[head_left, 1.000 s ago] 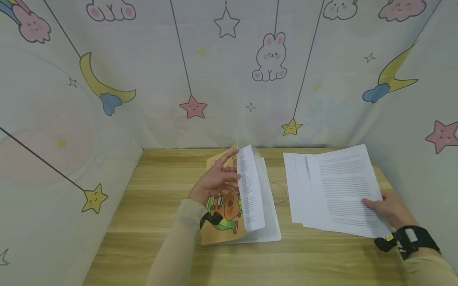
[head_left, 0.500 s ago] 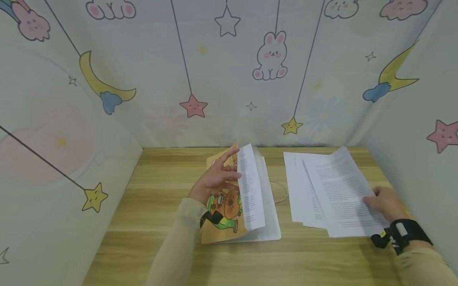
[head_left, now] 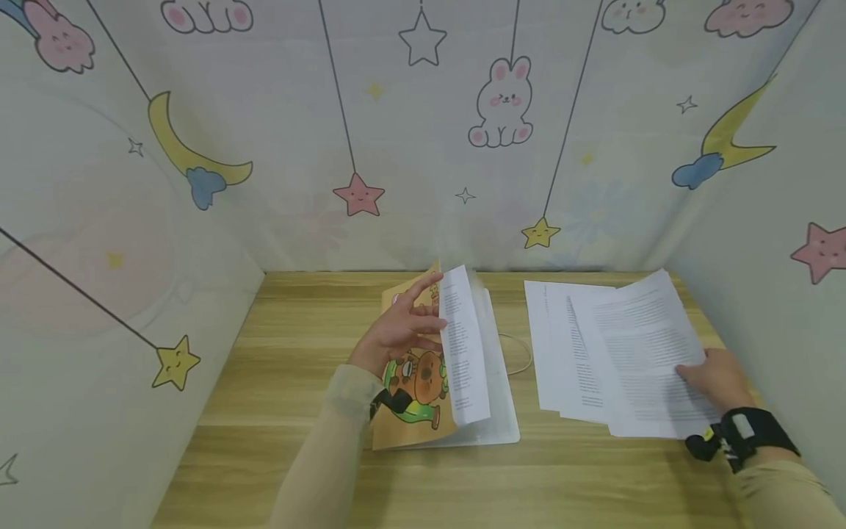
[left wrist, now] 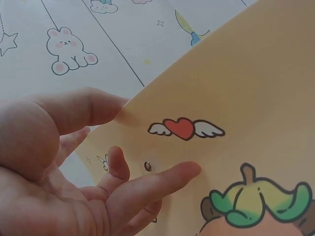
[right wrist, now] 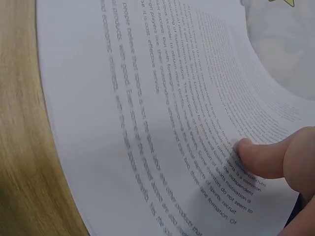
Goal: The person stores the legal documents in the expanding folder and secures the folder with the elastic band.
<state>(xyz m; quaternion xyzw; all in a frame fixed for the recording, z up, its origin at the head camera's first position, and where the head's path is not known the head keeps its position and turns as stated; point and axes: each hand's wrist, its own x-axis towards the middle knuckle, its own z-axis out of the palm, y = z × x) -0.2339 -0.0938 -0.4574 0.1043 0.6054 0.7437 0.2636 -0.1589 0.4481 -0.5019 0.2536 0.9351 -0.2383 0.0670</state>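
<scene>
My left hand (head_left: 399,330) lies against the outside of the brown cartoon cover of a folder (head_left: 413,397), one fingertip at its top edge. It holds the cover raised and tilted; a printed page (head_left: 464,345) shows past the edge. A red winged heart (left wrist: 179,129) on the cover shows near the fingers in the left wrist view. My right hand (head_left: 717,378) grips fanned, printed paper sheets (head_left: 634,345) by the right edge, thumb on top. In the right wrist view the thumb presses the curved top sheet (right wrist: 167,123); the other fingers are mostly hidden.
The folder's translucent back part (head_left: 505,419) lies on the wooden table (head_left: 297,353). A thin elastic loop (head_left: 518,355) reaches out from the folder toward the sheets. White cartoon-printed cloth (head_left: 410,132) encloses the back and both sides.
My right hand has shifted the upper sheets, bending the top one and letting it spread back; the lower sheet's printing now shows. My left hand and the folder stay put.
</scene>
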